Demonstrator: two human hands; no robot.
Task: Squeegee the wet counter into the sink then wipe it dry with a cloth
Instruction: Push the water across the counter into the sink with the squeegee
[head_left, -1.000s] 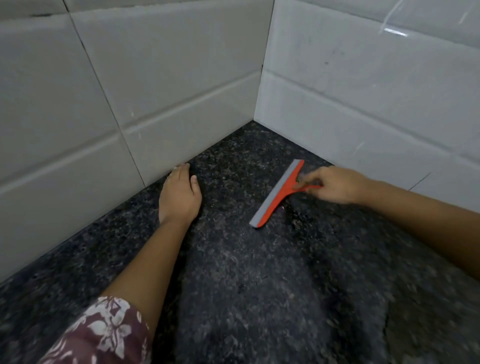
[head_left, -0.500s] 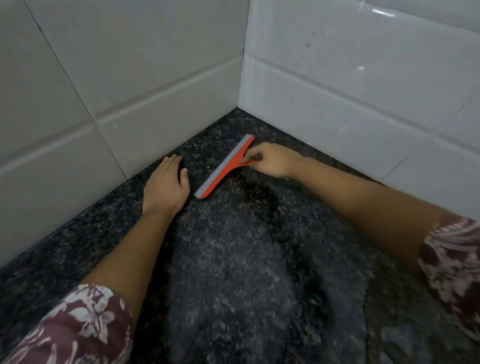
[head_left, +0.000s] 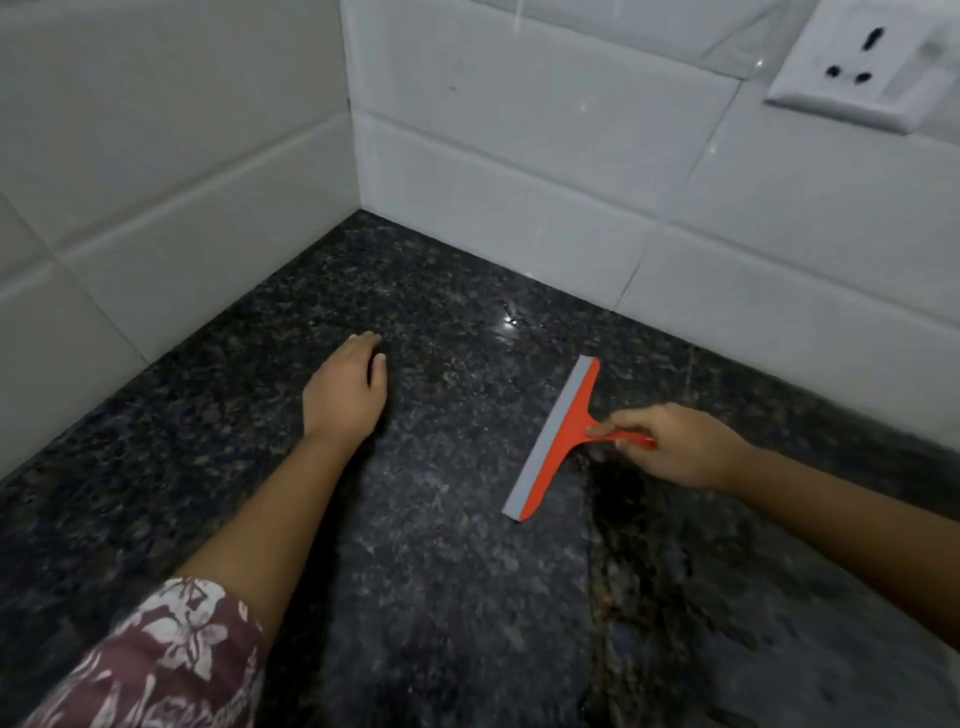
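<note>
An orange squeegee (head_left: 560, 437) with a grey rubber blade lies blade-down on the dark speckled granite counter (head_left: 447, 571), right of centre. My right hand (head_left: 675, 447) grips its short orange handle from the right. My left hand (head_left: 345, 395) rests flat, palm down, on the counter to the left of the squeegee, fingers together, holding nothing. A darker wet patch (head_left: 623, 499) shows on the stone just behind the blade, under my right hand. No sink or cloth is in view.
White tiled walls (head_left: 493, 171) meet in a corner at the back of the counter. A white wall socket (head_left: 857, 67) sits high on the right wall. A small glint of water (head_left: 511, 317) shines near the back wall.
My right hand has pulled the squeegee away from the corner, toward the right and nearer to me. My left hand stays flat on the counter. The view has swung right, showing the socket.
</note>
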